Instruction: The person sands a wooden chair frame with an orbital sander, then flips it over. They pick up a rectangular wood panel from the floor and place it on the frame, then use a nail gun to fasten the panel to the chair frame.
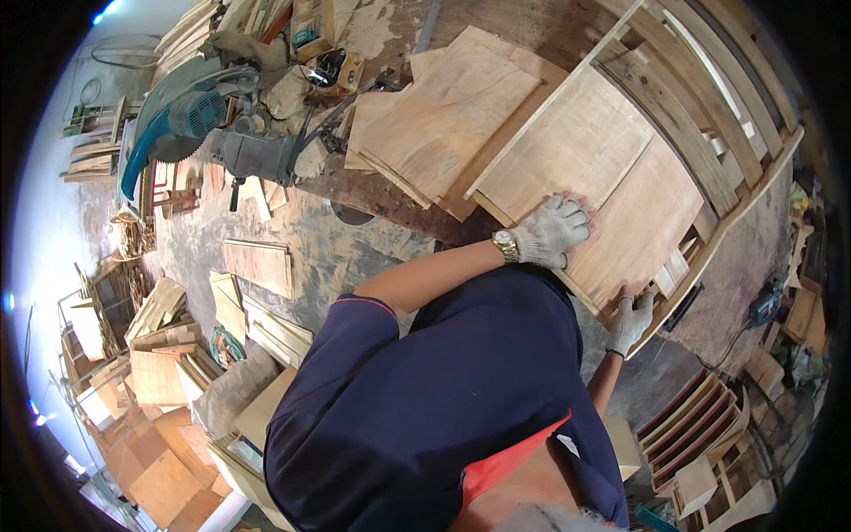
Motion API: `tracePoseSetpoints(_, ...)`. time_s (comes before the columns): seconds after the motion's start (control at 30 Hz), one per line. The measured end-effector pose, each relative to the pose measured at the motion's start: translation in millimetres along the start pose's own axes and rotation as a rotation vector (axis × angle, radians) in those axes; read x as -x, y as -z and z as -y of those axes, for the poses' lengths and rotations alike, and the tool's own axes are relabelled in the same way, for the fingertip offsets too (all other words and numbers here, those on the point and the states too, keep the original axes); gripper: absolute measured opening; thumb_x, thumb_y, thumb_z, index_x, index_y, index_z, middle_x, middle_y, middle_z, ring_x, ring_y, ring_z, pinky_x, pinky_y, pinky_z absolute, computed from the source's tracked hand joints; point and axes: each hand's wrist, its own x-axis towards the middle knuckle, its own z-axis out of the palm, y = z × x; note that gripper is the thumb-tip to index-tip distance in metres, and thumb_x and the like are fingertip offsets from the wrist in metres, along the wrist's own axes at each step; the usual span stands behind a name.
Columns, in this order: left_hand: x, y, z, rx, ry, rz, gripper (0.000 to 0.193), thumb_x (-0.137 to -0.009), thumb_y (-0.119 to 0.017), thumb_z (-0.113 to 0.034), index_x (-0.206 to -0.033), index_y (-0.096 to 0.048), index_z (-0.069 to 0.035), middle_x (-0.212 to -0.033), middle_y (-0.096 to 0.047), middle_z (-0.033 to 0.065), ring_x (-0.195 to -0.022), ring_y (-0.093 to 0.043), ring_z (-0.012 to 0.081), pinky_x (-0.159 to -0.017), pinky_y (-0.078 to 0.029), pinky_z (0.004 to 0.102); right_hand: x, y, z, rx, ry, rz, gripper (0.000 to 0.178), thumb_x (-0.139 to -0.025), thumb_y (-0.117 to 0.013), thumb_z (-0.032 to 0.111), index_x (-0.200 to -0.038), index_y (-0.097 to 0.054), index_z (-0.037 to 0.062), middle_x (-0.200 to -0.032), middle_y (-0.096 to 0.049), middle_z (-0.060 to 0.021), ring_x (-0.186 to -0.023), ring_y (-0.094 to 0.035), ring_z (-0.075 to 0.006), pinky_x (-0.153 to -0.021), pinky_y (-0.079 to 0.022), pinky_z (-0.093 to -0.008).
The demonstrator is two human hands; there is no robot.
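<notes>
Head view: plywood sheets (452, 111) lie between the saw (158, 142) and the paneled frame (643, 182).

A slatted wooden frame (663, 120) carries pale plywood panels (643, 208) laid side by side. Next to it, a dark, stained desk (359, 188) bears a loose, overlapping pile of plywood sheets (452, 115). On the blotched grey floor (324, 253) lies a small stack of boards (257, 266).

Through my feed I see a navy shirt (425, 381), short sleeve (350, 341) piped red, red collar lining (505, 465), pale knitted gloves (537, 238) on left hand (551, 232) and right hand (631, 321), and a gold-toned watch (506, 245) with a light dial.
</notes>
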Motion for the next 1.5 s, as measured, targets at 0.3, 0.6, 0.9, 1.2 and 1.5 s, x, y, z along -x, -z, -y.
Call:
tracePoseSetpoints(0.3, -77, -29, -2, -0.021, -0.069, -0.071, 0.074, -0.089, -0.061, -0.053, -0.147, -0.052, -0.009, -0.164, -0.036, 0.0153, -0.156, -0.022, 0.0328, -0.127, -0.012, 0.0519, -1, 7, 2, 0.127, 0.006, -0.006, 0.052, -0.087, -0.080, 0.021, -0.127, -0.062, -0.0065, -0.085, -0.064, -0.0095, -0.076, -0.057, -0.0164, -0.069, -0.050, -0.0340)
tracePoseSetpoints(0.6, -90, -47, 0, -0.114, -0.048, 0.004, 0.085, -0.091, -0.061, -0.054, -0.160, -0.034, -0.012, -0.168, -0.027, 0.0123, -0.158, -0.017, 0.0319, -0.127, -0.005, 0.0518, 4, 4, 23, 0.065, -0.059, -0.096, 0.054, -0.080, -0.080, 0.029, -0.125, -0.066, 0.0025, -0.102, -0.074, -0.0205, -0.096, -0.073, -0.0363, -0.084, -0.056, -0.0432)
tracePoseSetpoints(0.9, -93, -42, -3, -0.268, -0.068, 0.074, 0.084, -0.091, -0.063, -0.054, -0.158, -0.037, -0.010, -0.167, -0.029, 0.0146, -0.156, -0.021, 0.0335, -0.127, -0.010, 0.0512, -7, 52, 20, 0.203, -0.012, -0.400, 0.028, -0.088, -0.071, 0.021, -0.109, -0.069, 0.0030, -0.094, -0.072, -0.0171, -0.087, -0.072, -0.0315, -0.077, -0.057, -0.0415)
tracePoseSetpoints(1.2, -92, -44, 0, -0.297, -0.131, 0.034, 0.083, -0.092, -0.062, -0.053, -0.158, -0.037, -0.009, -0.166, -0.031, 0.0165, -0.155, -0.023, 0.0352, -0.125, -0.014, 0.0521, -107, 80, -99, 0.328, -0.239, -0.213, 0.045, -0.082, -0.071, 0.032, -0.119, -0.067, 0.0062, -0.108, -0.073, -0.0210, -0.103, -0.070, -0.0388, -0.091, -0.055, -0.0471)
tracePoseSetpoints(1.5, -95, -52, 10, -0.415, -0.135, 0.116, 0.087, -0.093, -0.056, -0.058, -0.161, -0.030, -0.011, -0.168, -0.025, 0.0174, -0.155, -0.022, 0.0373, -0.124, -0.016, 0.0551, -141, 56, -119, 0.279, -0.185, -0.157, 0.055, -0.080, -0.073, 0.027, -0.125, -0.054, 0.0020, -0.106, -0.071, -0.0253, -0.100, -0.070, -0.0415, -0.083, -0.057, -0.0491)
